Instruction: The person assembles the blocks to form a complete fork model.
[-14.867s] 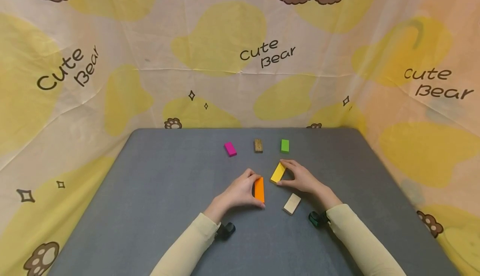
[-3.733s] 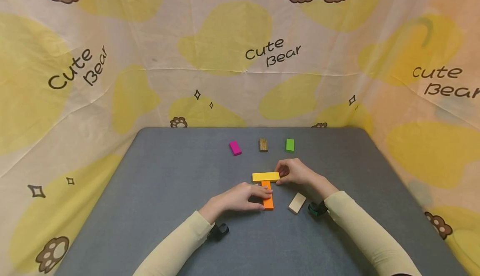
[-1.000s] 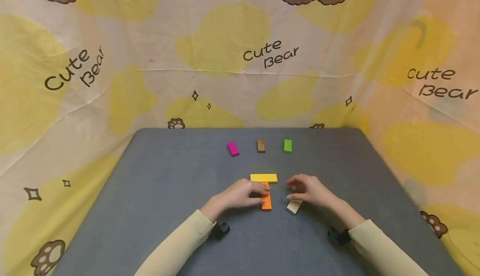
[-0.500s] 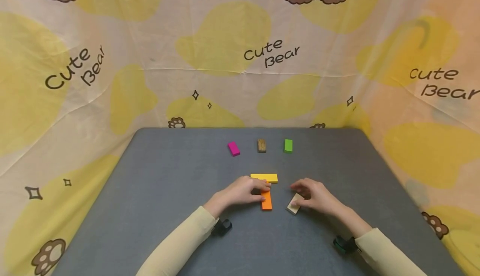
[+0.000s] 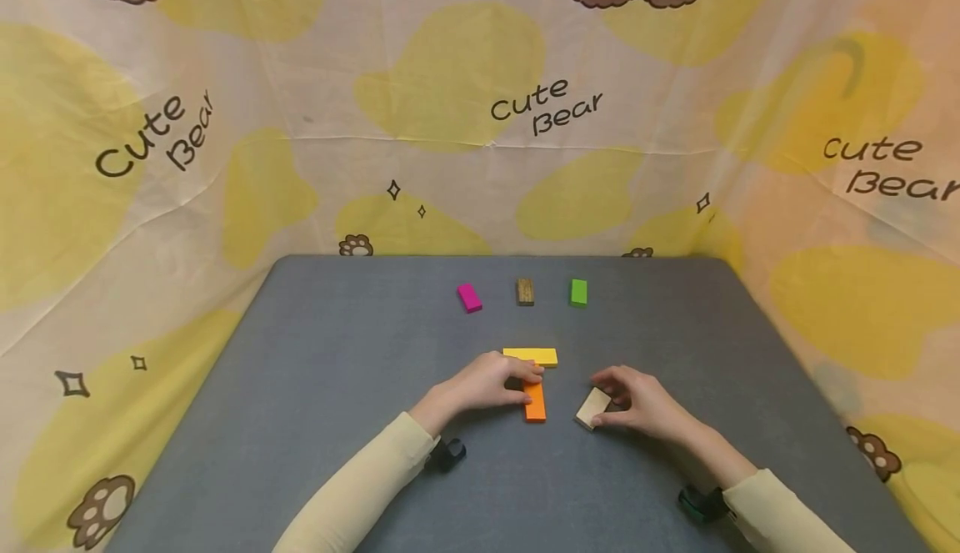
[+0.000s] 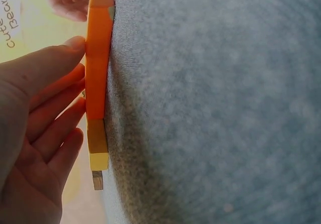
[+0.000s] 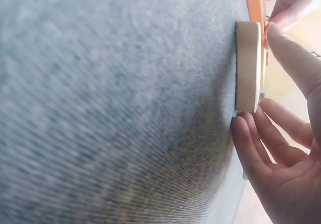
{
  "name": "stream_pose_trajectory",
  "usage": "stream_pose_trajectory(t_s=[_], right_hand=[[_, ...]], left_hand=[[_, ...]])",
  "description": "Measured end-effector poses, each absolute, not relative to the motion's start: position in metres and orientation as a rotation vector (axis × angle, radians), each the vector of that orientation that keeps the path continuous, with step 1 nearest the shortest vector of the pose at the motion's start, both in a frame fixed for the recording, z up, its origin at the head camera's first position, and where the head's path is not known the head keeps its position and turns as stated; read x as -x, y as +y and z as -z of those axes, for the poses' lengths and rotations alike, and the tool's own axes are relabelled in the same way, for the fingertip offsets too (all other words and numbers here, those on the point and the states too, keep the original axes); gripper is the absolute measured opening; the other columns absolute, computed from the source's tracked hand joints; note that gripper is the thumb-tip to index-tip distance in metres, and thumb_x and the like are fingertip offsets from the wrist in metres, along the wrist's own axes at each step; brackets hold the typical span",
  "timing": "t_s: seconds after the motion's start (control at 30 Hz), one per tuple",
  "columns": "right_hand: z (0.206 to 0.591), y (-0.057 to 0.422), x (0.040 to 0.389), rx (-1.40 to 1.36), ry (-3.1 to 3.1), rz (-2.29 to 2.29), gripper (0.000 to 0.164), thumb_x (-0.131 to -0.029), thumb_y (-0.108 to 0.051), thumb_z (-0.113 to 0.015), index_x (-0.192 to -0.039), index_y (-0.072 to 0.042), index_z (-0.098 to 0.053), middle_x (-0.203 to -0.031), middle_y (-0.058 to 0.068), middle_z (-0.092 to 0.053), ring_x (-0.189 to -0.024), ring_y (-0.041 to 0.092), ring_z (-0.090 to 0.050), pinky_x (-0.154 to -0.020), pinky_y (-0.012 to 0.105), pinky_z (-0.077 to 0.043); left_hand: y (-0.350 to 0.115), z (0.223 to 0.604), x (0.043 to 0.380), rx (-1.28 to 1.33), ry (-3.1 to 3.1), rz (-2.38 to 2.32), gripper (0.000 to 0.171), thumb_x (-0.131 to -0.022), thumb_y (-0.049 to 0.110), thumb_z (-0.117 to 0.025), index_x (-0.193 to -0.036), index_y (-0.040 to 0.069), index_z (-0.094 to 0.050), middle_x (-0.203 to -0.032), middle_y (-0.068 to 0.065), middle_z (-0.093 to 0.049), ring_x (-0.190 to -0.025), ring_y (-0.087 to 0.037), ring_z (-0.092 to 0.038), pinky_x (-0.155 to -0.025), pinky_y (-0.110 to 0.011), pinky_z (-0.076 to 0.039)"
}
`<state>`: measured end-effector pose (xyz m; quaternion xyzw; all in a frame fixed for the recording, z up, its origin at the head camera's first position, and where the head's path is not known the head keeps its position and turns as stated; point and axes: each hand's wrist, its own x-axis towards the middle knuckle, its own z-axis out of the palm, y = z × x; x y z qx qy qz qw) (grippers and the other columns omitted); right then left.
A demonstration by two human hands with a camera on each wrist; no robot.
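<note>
My left hand (image 5: 483, 382) rests its thumb and fingertips on an orange block (image 5: 535, 409), which lies lengthwise on the table. Across its far end lies a yellow block (image 5: 525, 355), the two together forming a T. In the left wrist view the orange block (image 6: 98, 63) lies flat under the hand, fingers nearly straight. My right hand (image 5: 648, 404) holds a pale wooden block (image 5: 591, 407) lying slanted to the right of the orange one. In the right wrist view, fingertips meet one end of this wooden block (image 7: 247, 68) and the thumb is by the other.
Farther back on the grey table (image 5: 360, 328) lie a magenta block (image 5: 469, 297), a brown-grained block (image 5: 525, 292) and a green block (image 5: 579, 292) in a loose row. A printed cloth (image 5: 450, 69) hangs behind the table and along both sides.
The yellow and orange blocks have come together into a T. My right hand has let go of the yellow block, moved nearer and taken hold of the pale wooden block.
</note>
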<state>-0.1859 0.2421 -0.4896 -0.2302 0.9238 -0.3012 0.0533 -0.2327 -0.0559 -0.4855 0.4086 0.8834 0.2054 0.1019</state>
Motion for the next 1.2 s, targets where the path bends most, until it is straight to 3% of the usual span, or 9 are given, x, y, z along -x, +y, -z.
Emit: stream_pose_trajectory(t_s=[0.47, 0.87, 1.2], right_hand=[[0.4935, 0.2365, 0.1841, 0.608, 2.811, 0.909, 0.062, -0.068, -0.046, -0.084, -0.116, -0.013, -0.063, -0.108, 0.0, -0.065, -0.09, 0.007, -0.06, -0.076, 0.019, -0.056], [0.491, 0.2351, 0.1861, 0.668, 2.735, 0.937, 0.063, -0.071, -0.042, -0.083, -0.121, -0.011, -0.062, -0.117, 0.006, -0.064, -0.102, 0.019, -0.063, -0.086, 0.029, -0.058], [0.4948, 0.2344, 0.1853, 0.742, 2.732, 0.929, 0.069, -0.068, -0.042, -0.085, -0.124, -0.011, -0.06, -0.117, 0.005, -0.063, -0.103, 0.018, -0.062, -0.089, 0.033, -0.057]], left_hand=[[-0.0553, 0.4859, 0.2333, -1.218, 2.613, -0.621, 0.039, -0.09, 0.035, -0.067, -0.127, 0.022, -0.065, -0.135, 0.013, -0.061, -0.129, -0.007, -0.056, -0.11, -0.032, -0.044], [-0.0567, 0.4864, 0.2337, -1.205, 2.607, -0.645, 0.039, -0.09, 0.034, -0.067, -0.127, 0.023, -0.065, -0.134, 0.013, -0.061, -0.129, -0.006, -0.056, -0.11, -0.032, -0.044], [-0.0577, 0.4886, 0.2346, -1.202, 2.598, -0.654, 0.04, -0.09, 0.035, -0.067, -0.128, 0.023, -0.064, -0.135, 0.013, -0.061, -0.129, -0.006, -0.056, -0.11, -0.032, -0.045]])
